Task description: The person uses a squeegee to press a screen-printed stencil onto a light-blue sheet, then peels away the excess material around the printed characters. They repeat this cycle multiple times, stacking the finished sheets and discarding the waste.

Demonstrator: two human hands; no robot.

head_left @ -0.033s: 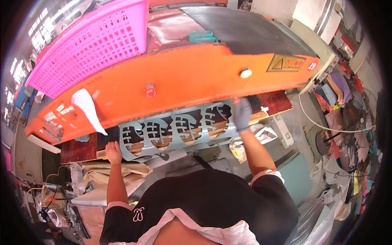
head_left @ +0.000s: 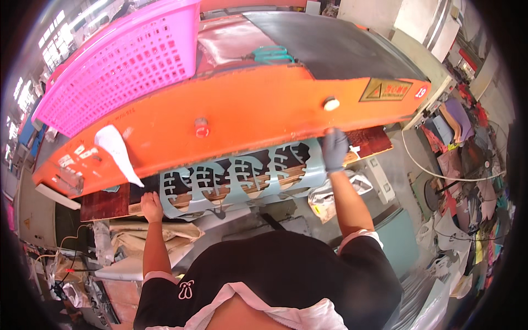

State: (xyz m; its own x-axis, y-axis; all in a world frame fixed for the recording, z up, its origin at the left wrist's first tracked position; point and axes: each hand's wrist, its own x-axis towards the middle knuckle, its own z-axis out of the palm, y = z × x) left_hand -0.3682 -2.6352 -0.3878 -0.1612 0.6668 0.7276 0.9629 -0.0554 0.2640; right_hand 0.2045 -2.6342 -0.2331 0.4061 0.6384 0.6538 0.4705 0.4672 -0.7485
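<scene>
A pale blue-green sheet with rows of cut-out shapes lies along the front of the orange machine, over a dark board edged with wood. My bare left hand is closed at the sheet's left end, fingers pressed together by its corner. At the right end, my right hand in a grey glove grips the sheet's edge, close under the machine's orange beam. Part of its fingers is hard to make out.
On the machine stand a pink basket and teal-handled scissors. A red button and a pale knob stick out of the beam. White paper hangs at left. Material scraps are piled at right.
My right hand has moved slightly to the right, and the sheet's right end has shifted with it. My left hand stays by the left end.
</scene>
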